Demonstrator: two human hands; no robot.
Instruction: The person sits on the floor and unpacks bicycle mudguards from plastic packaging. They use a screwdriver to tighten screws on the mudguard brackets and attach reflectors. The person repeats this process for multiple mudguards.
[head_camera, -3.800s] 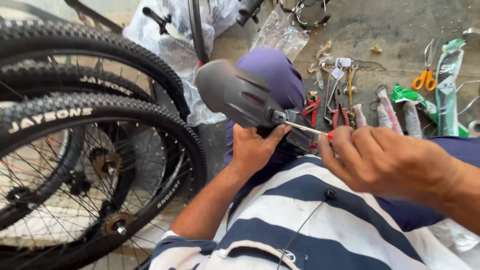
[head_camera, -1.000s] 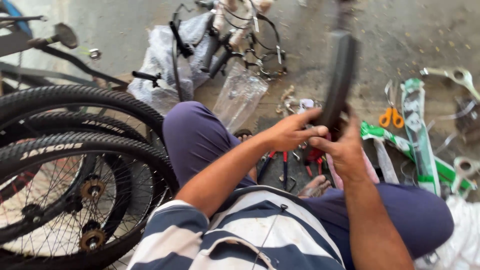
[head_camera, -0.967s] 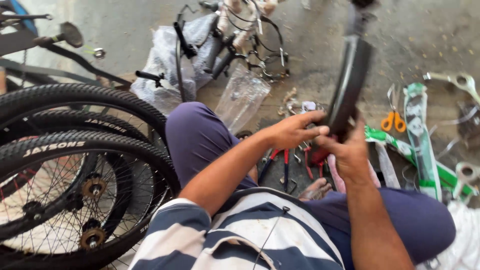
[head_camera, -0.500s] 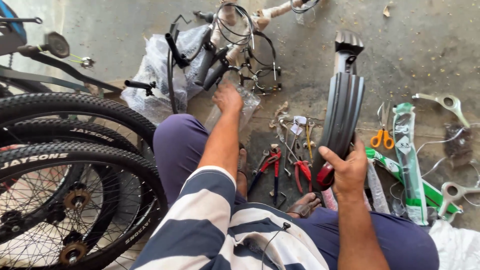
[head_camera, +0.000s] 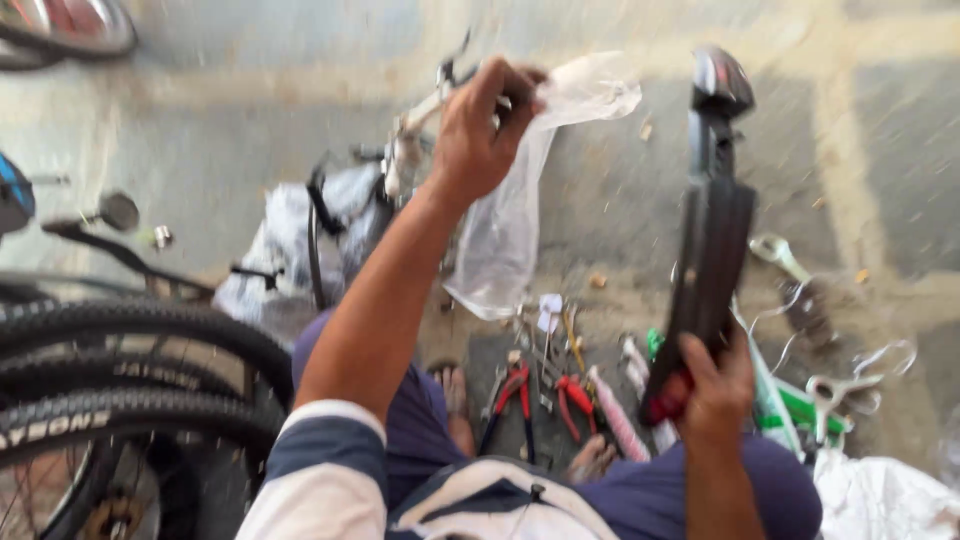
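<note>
Right hand (head_camera: 712, 395) is gripping the lower end of a black mudguard (head_camera: 705, 270), fingers wrapped closed around it. Mudguard is standing nearly upright, long axis running up and slightly right, upper end with its bracket pointing away from the person, over the concrete floor (head_camera: 620, 210). Right forearm is rising steeply from the lap.

Left hand (head_camera: 485, 125) is pinching the top of a clear plastic bag (head_camera: 505, 235), fingers closed; bag is hanging down limp. Left arm is stretching forward, raised.

Pliers (head_camera: 520, 390) are lying on the floor below, between the knees. Bicycle tyres (head_camera: 130, 350) are standing at left.
</note>
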